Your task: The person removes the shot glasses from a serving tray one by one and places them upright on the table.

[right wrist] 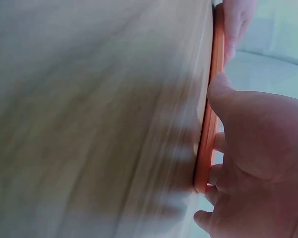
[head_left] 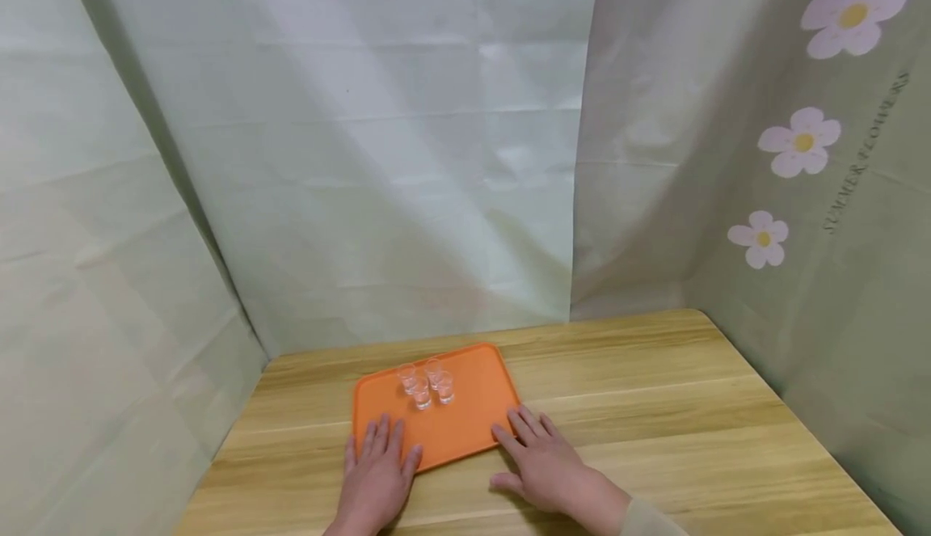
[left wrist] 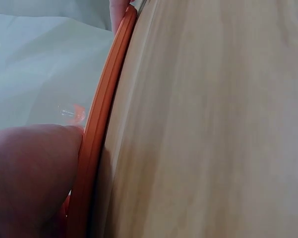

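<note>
While our left hand lies palm down, its fingers stretch over the front left part of the orange tray and its thumb touches the front rim. Our right hand slants in from the right, fingers spread at the tray's front right corner, thumb held apart from them. Each grip is unclenched, fingers extended. The tray rests on the table, reaching away from both hands, and four small clear glasses stand clustered on its back left part, beyond the left fingertips.
</note>
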Available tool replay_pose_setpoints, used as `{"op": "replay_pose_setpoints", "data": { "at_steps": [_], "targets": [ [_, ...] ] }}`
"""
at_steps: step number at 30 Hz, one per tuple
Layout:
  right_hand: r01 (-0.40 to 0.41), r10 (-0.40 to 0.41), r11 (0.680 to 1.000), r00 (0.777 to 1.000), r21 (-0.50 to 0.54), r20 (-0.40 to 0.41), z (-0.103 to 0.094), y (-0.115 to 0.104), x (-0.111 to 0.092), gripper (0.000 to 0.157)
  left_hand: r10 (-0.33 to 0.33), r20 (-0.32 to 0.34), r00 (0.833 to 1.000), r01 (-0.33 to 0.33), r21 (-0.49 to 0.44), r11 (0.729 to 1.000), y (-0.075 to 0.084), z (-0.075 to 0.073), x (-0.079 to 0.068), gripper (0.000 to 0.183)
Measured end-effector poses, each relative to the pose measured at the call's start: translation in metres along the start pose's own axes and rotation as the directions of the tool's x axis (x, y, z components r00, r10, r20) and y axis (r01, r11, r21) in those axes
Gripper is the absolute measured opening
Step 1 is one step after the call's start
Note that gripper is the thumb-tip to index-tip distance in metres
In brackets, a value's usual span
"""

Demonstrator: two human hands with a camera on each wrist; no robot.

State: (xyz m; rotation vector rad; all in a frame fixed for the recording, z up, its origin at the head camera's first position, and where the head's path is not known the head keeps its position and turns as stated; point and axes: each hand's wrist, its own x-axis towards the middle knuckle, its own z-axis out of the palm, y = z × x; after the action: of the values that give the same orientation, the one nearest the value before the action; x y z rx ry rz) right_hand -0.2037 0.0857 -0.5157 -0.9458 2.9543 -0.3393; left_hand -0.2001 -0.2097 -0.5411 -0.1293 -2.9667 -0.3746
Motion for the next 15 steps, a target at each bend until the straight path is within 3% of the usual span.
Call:
{"op": "replay_pose_setpoints", "data": {
  "at_steps": [6, 15],
  "targets": [
    [-0.011, 0.011, 1.000, 1.000, 0.006, 0.007, 0.000, 0.003, -0.011, 0.078, 0.008, 0.037, 0.999, -0.008, -0.005, 1.000, 0.006, 0.002, 0.003, 0.067],
    [-0.025, 0.024, 1.000, 0.999, -0.017, -0.030, 0.000, 0.004, -0.028, 0.078, 0.046, 0.033, 0.998, -0.045, -0.014, 0.999, 0.014, 0.005, 0.006, 0.067]
  ]
}}
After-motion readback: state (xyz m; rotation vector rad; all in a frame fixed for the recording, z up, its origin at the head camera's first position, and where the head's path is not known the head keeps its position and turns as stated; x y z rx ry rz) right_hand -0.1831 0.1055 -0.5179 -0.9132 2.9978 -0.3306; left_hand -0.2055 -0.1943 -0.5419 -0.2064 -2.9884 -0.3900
